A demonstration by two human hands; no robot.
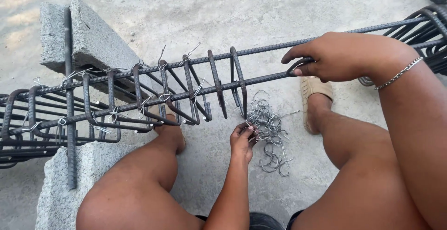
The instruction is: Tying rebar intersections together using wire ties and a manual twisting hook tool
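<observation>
Outdoors, on grey concrete floor (209, 11) — left hand (243, 141) pinches tie wires (270, 137), right hand (340, 56) grips rebar cage (139, 95).

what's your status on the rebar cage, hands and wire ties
Left hand pinching a tie from the grey bent wire tie pile on the concrete. Right hand gripping the dark ribbed steel rebar cage. Nothing in between.
</observation>
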